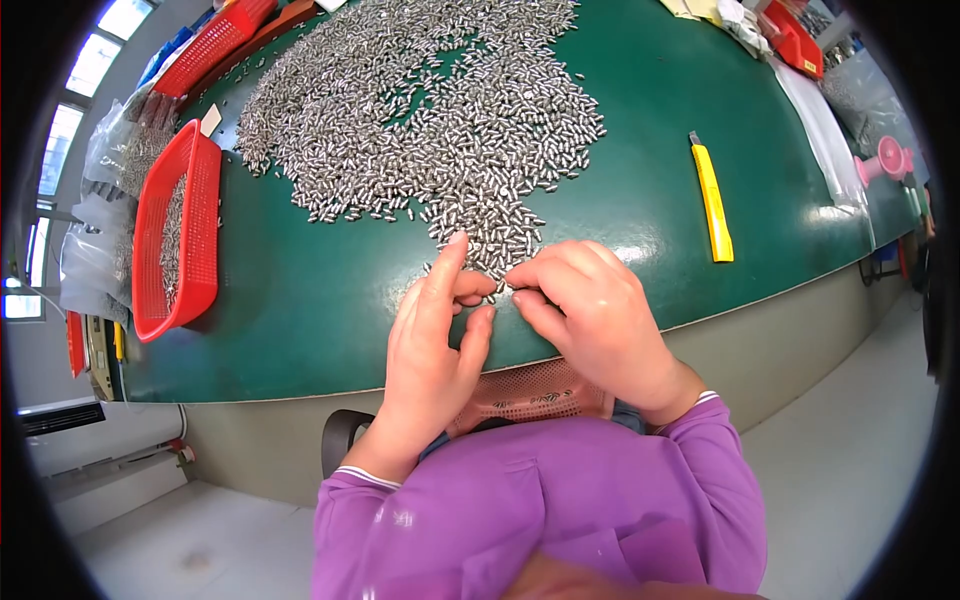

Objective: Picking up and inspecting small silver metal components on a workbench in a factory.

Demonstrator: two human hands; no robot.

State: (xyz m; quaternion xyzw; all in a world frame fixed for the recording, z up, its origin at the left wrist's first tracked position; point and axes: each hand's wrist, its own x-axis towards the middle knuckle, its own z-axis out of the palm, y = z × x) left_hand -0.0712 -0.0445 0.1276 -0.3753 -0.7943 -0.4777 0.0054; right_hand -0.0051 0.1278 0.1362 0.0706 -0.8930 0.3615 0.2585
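A wide heap of small silver metal pins (440,110) covers the far part of the green table (300,300). My left hand (432,340) and my right hand (590,315) meet at the heap's near tip, by the table's front edge. The left index finger points up into the pins; its other fingers are curled. My right hand's fingertips pinch at a few pins beside the left fingers. Whether either hand holds any pins is hidden. A red mesh basket (535,392) sits in my lap below the table edge, with a few pins in it.
A red plastic basket (178,235) with pins stands at the left edge. A yellow utility knife (712,200) lies to the right of the heap. More red baskets (215,45) and clear bags (835,150) line the far rim. A pink object (885,160) sits far right.
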